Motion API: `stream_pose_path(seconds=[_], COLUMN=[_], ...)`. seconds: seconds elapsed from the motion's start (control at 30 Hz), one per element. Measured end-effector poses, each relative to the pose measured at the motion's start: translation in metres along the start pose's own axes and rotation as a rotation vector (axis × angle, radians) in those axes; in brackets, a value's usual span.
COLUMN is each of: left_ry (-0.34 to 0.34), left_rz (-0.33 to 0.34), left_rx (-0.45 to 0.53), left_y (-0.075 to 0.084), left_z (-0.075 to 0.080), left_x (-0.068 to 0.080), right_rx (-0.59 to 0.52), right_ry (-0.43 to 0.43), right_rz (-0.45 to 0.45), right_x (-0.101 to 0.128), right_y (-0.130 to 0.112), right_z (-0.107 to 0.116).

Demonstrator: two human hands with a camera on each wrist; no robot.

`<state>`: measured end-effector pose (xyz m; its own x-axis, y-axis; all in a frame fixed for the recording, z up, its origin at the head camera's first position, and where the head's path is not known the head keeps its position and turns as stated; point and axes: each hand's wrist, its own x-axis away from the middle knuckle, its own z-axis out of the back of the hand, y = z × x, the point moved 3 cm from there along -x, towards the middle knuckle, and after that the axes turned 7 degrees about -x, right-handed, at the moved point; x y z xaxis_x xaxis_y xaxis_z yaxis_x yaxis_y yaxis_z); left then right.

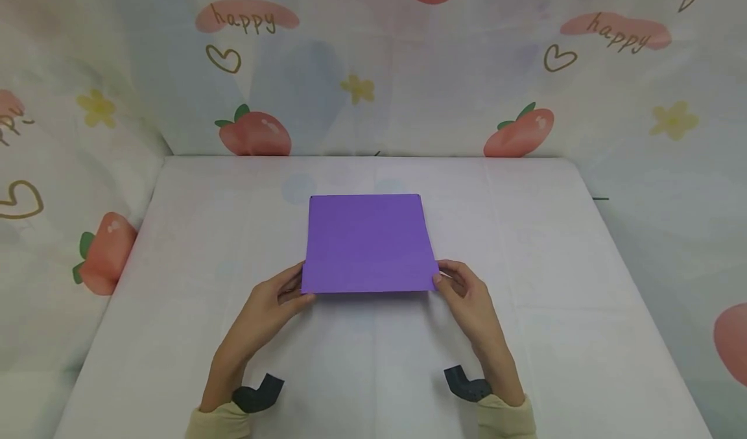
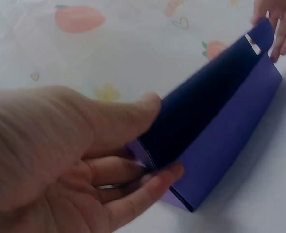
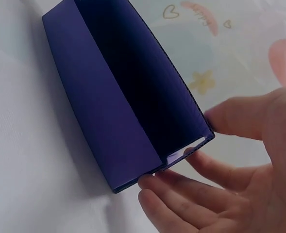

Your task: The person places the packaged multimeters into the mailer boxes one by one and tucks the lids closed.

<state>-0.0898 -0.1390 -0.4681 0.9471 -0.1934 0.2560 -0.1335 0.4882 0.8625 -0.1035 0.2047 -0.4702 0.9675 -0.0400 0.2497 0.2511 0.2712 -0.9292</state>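
A purple cardboard box [image 1: 370, 244] is held in the middle of the table by both hands, its flat top facing up. In both wrist views, a dark opening shows between the top panel and the purple front wall [image 3: 99, 107]. My left hand [image 1: 265, 312] grips the box's near left corner, thumb by the top panel's edge and fingers along the left side. At the near right corner my right hand [image 1: 469, 303] holds the box, with its thumb on the top edge and its fingers at the end. A pale slot [image 3: 184, 150] shows in that end.
The table [image 1: 583, 361] has a white cover. Behind and beside it hangs a cloth [image 1: 379, 121] printed with fruit, hearts and flowers. A black curved piece [image 1: 259, 393] sits at the left wrist, and a similar piece [image 1: 467, 385] at the right one.
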Motion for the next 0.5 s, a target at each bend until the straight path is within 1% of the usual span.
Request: stream_pose_path(seconds=[0.1,0.23,0.33,0.5], left_ry=[0.017,0.056,0.084,0.121], left_rz=[-0.029,-0.044,-0.04,-0.049], left_rx=[0.041,0.043,-0.01,-0.102], left_y=[-0.0059,-0.0082,-0.009,-0.0091], left_z=[-0.001,-0.0019,-0.0018,-0.0027], left_x=[0.0003,0.0005,0.0012,0.0031], right_rx=[0.004,-0.004,-0.006,-0.006], right_ry=[-0.05,-0.138,-0.175,-0.171], right_rz=[0.013,0.057,0.083,0.085], right_x=[0.0011,0.0025,0.0025,0.0019], right_y=[0.0034,0.0073,0.0093,0.0106], right_z=[0.0017,0.0051,0.0067,0.007])
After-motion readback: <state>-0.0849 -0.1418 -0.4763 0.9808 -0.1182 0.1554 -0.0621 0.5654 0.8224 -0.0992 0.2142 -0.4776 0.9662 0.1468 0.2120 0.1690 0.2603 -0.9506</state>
